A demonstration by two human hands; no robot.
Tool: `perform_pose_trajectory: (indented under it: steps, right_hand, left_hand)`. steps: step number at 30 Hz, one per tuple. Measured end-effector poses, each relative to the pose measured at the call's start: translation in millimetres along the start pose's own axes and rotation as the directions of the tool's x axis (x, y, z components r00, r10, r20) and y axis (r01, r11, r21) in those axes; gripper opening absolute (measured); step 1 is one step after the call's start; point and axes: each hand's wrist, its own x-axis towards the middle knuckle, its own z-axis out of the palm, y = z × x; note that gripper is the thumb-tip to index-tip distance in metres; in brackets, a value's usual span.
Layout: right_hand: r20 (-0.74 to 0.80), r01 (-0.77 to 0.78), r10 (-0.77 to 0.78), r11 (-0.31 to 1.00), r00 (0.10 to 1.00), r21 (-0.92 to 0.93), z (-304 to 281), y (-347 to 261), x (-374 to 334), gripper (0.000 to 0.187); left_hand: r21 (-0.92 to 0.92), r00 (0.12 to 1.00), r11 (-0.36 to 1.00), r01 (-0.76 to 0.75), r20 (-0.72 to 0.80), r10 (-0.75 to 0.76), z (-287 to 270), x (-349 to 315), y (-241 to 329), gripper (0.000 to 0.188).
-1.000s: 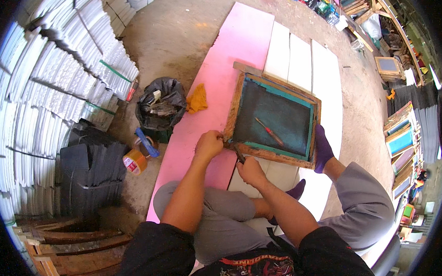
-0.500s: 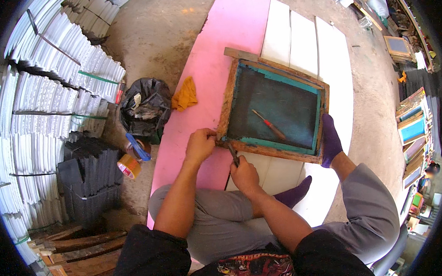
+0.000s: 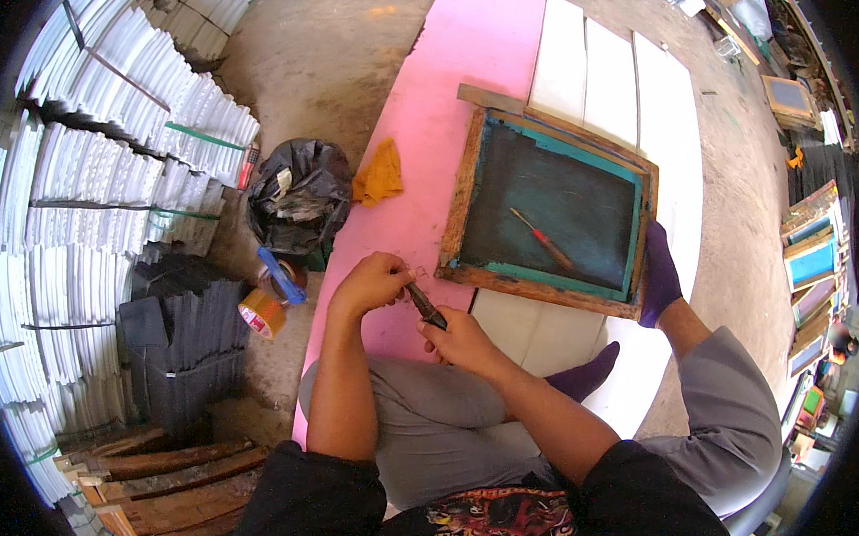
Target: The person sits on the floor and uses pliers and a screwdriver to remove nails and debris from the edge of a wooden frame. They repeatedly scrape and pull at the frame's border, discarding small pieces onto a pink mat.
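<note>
Over the pink board, my right hand (image 3: pixel 457 338) is wrapped round a dark, slim hand tool (image 3: pixel 423 303), its kind unclear. The tool points up and left toward my left hand (image 3: pixel 373 284), whose fingers are pinched at its tip; what they hold, if anything, is too small to make out. Just beyond lies a wooden-framed printing screen (image 3: pixel 548 284) with dark mesh and teal edging. A screwdriver (image 3: pixel 546 245) with a red and dark handle rests on the mesh. Both hands are apart from the frame's near left corner.
Pink board (image 3: pixel 458 51) and white boards (image 3: pixel 559 56) lie under the frame. An orange cloth (image 3: pixel 378 172) is beside a black plastic bag (image 3: pixel 302 192). Tape rolls (image 3: pixel 262 314) sit at left, near stacked white sheets (image 3: pixel 93 235) and black sheets (image 3: pixel 188 341). My socked foot (image 3: pixel 658 272) touches the frame's right side.
My right hand has drawn the dark tool away from the frame's corner, back and left. My left hand has left the corner and meets the tool's tip.
</note>
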Motion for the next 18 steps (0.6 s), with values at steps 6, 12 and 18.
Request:
perform_pose_trajectory:
  steps: [6, 12, 18]
  right_hand:
    - [0.287, -0.168, 0.103, 0.963, 0.952, 0.21, -3, 13, 16, 0.049]
    - [0.302, -0.331, 0.21, 0.836, 0.93, 0.437, -34, 8, -10, 0.058]
    - [0.318, -0.375, 0.237, 0.778, 0.918, 0.504, -71, 5, -29, 0.057]
  left_hand:
    - [0.268, 0.996, 0.963, 0.026, -0.093, -0.001, -5, 5, -17, 0.043]
    - [0.366, 0.954, 0.909, 0.2, -0.284, -0.096, -2, 2, -1, 0.036]
    - [0.342, 0.918, 0.912, 0.227, -0.389, -0.083, 7, 11, 5, 0.034]
